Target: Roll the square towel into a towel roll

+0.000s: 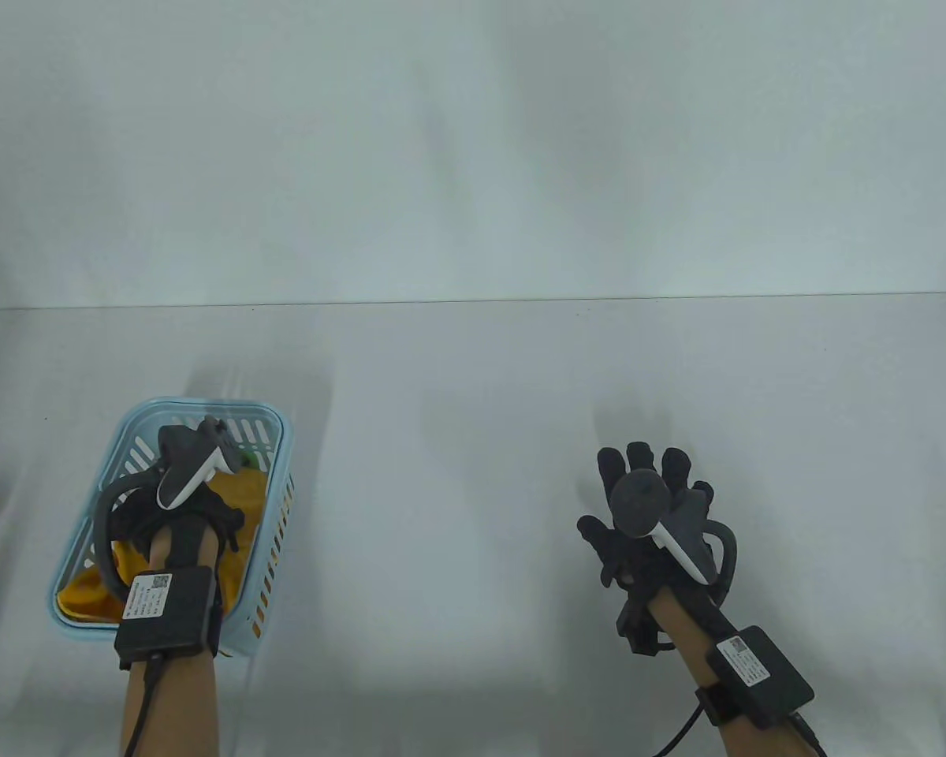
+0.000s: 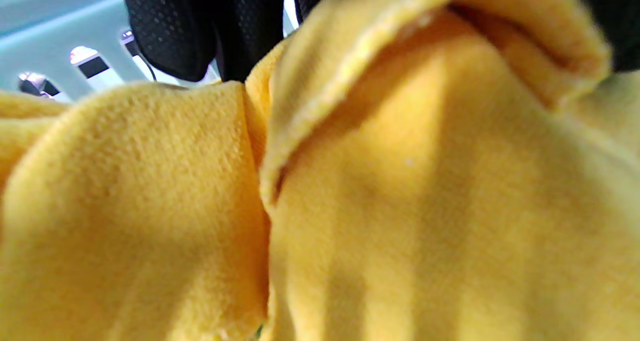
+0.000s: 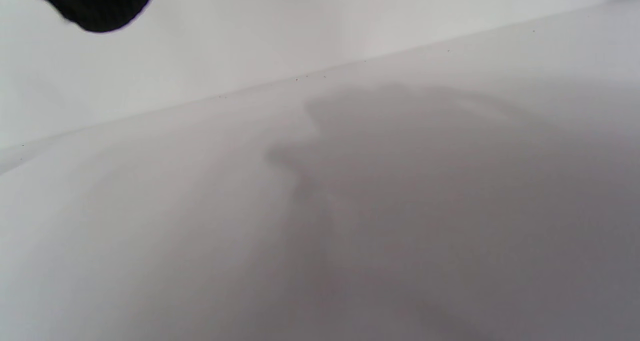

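Observation:
A yellow towel (image 1: 248, 495) lies crumpled inside a light blue slotted basket (image 1: 205, 407) at the table's front left. My left hand (image 1: 205, 509) is down in the basket on the towel, with its fingers mostly hidden under the tracker. In the left wrist view the towel (image 2: 380, 191) fills the frame, and a raised fold sits bunched between the gloved fingers (image 2: 200, 31) at the top. My right hand (image 1: 648, 482) is over the bare table at the front right, fingers spread and holding nothing. Only one fingertip (image 3: 95, 6) shows in the right wrist view.
The white table (image 1: 473, 441) runs back to a pale wall. A little green shows beside the towel in the basket (image 1: 246, 457). The basket's slotted wall (image 2: 55, 56) is close behind my left fingers.

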The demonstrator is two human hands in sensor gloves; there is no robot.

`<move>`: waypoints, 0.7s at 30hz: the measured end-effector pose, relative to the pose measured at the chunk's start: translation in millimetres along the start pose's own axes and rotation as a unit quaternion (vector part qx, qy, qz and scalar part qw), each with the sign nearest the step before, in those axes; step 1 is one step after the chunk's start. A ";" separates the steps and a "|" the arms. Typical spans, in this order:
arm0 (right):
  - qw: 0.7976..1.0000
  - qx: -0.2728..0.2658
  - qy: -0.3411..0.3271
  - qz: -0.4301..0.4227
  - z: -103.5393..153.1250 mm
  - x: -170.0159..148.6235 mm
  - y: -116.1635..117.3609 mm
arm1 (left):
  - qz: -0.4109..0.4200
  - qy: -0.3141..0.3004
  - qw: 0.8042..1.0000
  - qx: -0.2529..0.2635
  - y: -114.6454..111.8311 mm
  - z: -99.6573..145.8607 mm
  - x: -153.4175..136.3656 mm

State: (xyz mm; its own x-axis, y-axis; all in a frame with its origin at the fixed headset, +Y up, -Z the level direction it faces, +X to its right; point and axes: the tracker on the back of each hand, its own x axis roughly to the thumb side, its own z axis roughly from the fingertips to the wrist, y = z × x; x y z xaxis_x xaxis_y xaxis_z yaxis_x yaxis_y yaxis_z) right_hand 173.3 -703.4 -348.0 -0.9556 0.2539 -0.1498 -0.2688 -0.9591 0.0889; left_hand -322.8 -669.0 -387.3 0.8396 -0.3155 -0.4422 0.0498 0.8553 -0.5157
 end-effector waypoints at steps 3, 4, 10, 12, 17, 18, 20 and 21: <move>1.000 0.001 0.001 -0.002 -0.5 -0.6 -0.1 | -0.008 -0.002 1.000 -0.003 -2.9 -5.1 3.5; 1.000 0.001 0.002 -0.002 -0.6 -0.9 -0.2 | -0.007 -0.004 1.000 -0.004 -3.7 -7.1 5.0; 1.000 0.002 0.008 -0.007 -1.7 -3.6 -0.9 | -0.017 -0.013 1.000 -0.001 -1.7 -10.0 10.0; 1.000 0.002 0.009 -0.009 -1.9 -4.3 -1.6 | -0.014 -0.008 1.000 0.008 -0.2 -9.3 9.1; 1.000 -0.001 0.008 -0.013 -2.2 -5.0 -3.1 | 0.004 0.007 1.000 0.027 4.6 -5.8 2.2; 1.000 -0.002 0.008 -0.014 -2.3 -5.0 -3.2 | 0.008 0.008 1.000 0.029 5.7 -4.6 0.8; 1.000 -0.003 0.007 -0.016 -2.4 -5.0 -4.0 | 0.014 0.011 0.999 0.037 10.2 -0.4 -3.2; 1.000 -0.005 0.006 -0.018 -2.5 -4.9 -4.4 | 0.016 0.013 0.999 0.043 13.4 2.2 -5.6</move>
State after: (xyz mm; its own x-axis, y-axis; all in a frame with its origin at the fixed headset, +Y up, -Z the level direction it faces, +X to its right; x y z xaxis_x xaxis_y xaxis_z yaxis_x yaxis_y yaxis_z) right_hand 179.5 -700.7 -350.1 -0.9439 0.2863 -0.1646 -0.3013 -0.9507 0.0741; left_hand -325.6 -654.9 -390.1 0.8278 -0.2966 -0.4763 0.0698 0.8967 -0.4371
